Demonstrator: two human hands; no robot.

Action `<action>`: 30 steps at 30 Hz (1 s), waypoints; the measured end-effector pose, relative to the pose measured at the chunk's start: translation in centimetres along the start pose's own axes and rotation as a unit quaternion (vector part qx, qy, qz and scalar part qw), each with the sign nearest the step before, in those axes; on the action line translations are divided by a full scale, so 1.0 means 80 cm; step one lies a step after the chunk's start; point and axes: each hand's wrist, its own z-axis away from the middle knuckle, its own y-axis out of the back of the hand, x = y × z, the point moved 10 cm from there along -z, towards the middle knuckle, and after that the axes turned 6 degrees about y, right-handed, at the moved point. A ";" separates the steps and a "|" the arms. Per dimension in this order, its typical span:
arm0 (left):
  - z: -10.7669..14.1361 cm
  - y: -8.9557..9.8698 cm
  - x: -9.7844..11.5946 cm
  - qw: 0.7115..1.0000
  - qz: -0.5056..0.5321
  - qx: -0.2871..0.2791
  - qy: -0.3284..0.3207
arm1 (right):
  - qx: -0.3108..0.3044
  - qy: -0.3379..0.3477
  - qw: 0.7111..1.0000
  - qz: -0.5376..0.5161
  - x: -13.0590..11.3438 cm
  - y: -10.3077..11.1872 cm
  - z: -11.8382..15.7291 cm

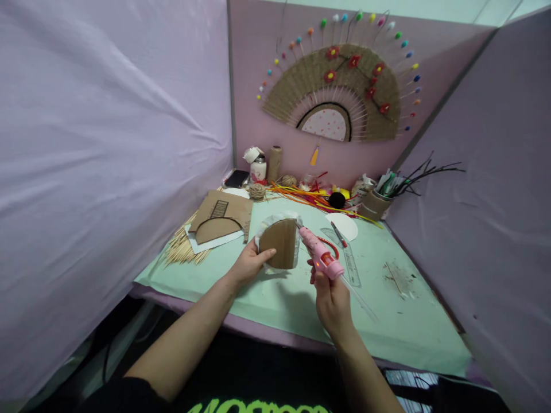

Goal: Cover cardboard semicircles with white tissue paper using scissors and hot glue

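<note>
My left hand (251, 263) grips a half-round piece of brown cardboard (279, 245) by its curved edge, thumb on top. Pale paper or cloth (275, 219) sticks out around the cardboard's curve. In my right hand (330, 292) is a pink glue gun (317, 250), its small light glowing orange and a clear glue stick (359, 297) coming out of the back. The gun's nozzle is at the top corner of the cardboard's straight edge; whether it touches I cannot tell. Red-handled scissors (329, 245) lie partly hidden behind the gun.
Cardboard sheets (235, 207) and wooden sticks (183, 249) lie at the left. A clear ruler (352, 264), a pen (339, 234) and a white paper half-circle (344, 225) lie at the right. Pipe cleaners (301, 198), twine (257, 191) and a brush pot (374, 205) stand behind. A decorated fan (301, 74) hangs on the wall.
</note>
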 end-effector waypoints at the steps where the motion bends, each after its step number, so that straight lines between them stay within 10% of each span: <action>1: 0.000 0.000 0.000 1.000 -0.001 -0.001 0.001 | -0.001 0.003 1.000 0.004 -0.001 0.000 0.000; 30: -0.001 0.003 -0.004 0.999 0.036 0.012 0.008 | -0.020 -0.003 0.998 0.054 -0.002 0.001 0.004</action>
